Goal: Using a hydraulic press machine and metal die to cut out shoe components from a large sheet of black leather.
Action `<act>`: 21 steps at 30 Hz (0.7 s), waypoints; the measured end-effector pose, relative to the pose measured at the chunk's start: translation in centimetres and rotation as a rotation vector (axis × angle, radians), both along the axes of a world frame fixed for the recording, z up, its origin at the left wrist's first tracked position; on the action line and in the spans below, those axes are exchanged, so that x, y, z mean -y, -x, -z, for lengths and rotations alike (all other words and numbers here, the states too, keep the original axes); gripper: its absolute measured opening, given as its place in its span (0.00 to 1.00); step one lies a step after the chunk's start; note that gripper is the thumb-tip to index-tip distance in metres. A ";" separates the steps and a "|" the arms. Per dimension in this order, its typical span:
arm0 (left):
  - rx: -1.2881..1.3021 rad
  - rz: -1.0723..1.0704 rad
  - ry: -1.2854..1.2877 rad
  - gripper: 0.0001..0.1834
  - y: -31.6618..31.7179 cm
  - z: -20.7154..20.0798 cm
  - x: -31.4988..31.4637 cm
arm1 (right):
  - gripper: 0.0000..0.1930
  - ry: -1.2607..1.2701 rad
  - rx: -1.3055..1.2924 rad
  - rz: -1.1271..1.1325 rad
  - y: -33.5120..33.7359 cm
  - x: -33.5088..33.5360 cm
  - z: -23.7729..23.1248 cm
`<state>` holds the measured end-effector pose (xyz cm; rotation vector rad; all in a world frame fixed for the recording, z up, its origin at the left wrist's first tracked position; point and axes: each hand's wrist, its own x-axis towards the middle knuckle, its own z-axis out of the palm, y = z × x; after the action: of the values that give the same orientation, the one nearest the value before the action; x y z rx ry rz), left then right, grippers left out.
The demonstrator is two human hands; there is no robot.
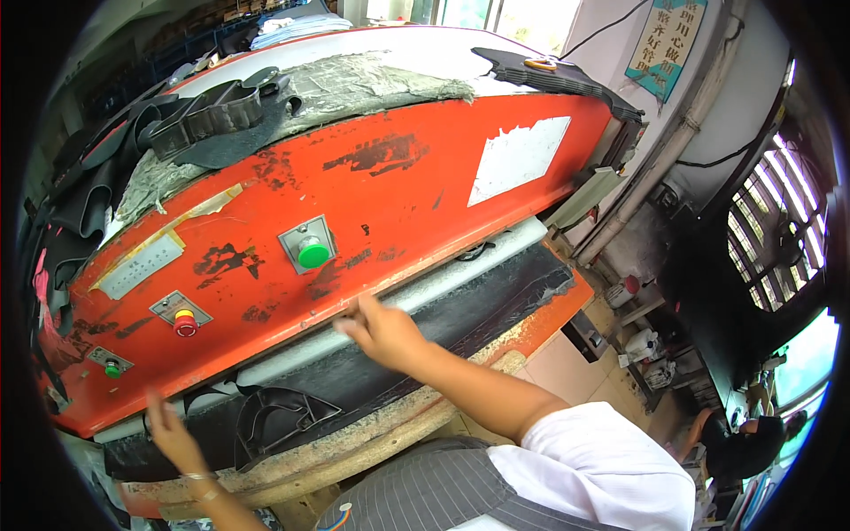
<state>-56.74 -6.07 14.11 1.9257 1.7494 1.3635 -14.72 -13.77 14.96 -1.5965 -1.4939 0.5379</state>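
Observation:
A large red press machine [398, 195] spans the view, with a pale bar [310, 361] along its lower edge. Below the bar, a black sheet [482, 305] lies on the machine's bed. My right hand [385, 336] hovers near the bar and the red lower edge, fingers partly bent and apart, with nothing visible in it. At the left, my left hand [175, 440] is slightly blurred; its fingers stretch upward near the same edge, and it appears to hold nothing. Close to its right, a thin metal cutting die [282, 419] rests on the black sheet.
The press front carries a big green button [312, 253], a red stop knob [185, 324] and a small green button [112, 366]. Black material scraps and another metal die [208, 117] lie on top. A worn beam [390, 434] borders the bed. Another person [739, 442] is at far right.

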 end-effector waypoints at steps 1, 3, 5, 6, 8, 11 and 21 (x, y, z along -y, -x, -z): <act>-0.035 0.079 0.076 0.19 -3.1 1.0 2.7 | 0.19 0.145 0.097 -0.072 -0.2 2.0 1.6; 0.105 0.284 0.360 0.11 -8.7 3.3 8.6 | 0.22 0.349 0.198 -0.196 -0.6 6.3 4.0; -0.022 0.555 0.278 0.09 -12.4 5.8 13.4 | 0.26 0.519 0.280 -0.357 -1.0 9.5 5.6; -0.012 0.627 0.332 0.09 -14.1 6.1 15.4 | 0.26 0.525 0.280 -0.353 -0.7 11.2 6.6; -0.189 0.638 0.268 0.09 -16.2 6.0 17.5 | 0.31 0.141 0.471 -0.396 -0.3 14.4 8.5; -0.329 0.624 0.218 0.09 -17.6 6.9 18.8 | 0.33 0.137 0.486 -0.309 0.6 15.4 8.2; -0.271 0.476 0.217 0.08 -18.2 9.7 23.6 | 0.34 0.583 0.118 -0.182 -4.3 16.0 6.4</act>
<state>-38.52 -29.70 4.38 2.2795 1.3355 0.7486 -10.44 -29.80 8.52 -1.9626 -1.6764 1.0742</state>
